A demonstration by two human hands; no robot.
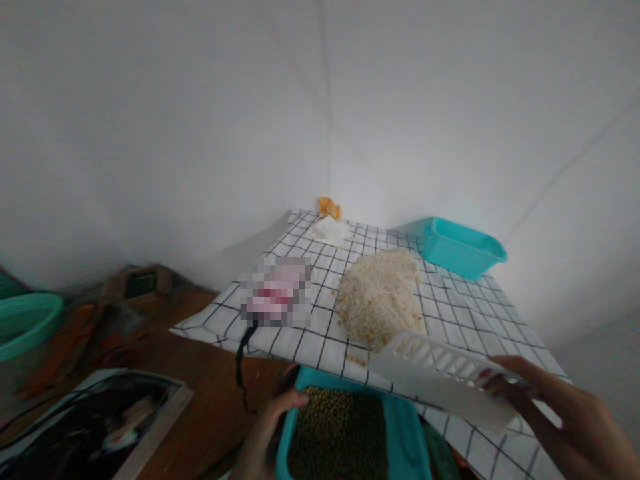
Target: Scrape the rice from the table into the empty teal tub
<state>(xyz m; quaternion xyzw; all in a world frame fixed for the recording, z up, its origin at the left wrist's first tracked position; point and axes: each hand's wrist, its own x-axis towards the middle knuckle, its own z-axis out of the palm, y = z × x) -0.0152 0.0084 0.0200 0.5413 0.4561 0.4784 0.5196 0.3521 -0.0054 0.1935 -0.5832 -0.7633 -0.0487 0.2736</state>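
Observation:
My left hand is closed on the left rim of a teal plastic basin, its thumb over the edge. Yellowish and dark green beans lie in the basin, just below the table's front edge. My right hand grips a white plastic panel with a row of slots along its upper edge. The panel's far end is at the front of a heap of pale grain on the checked cloth. A few yellow beans are scattered before the heap.
A second teal basin stands at the table's back right. White tissue and an orange item are at the back corner. A blurred pink item with a black strap lies left. A green tub is at far left.

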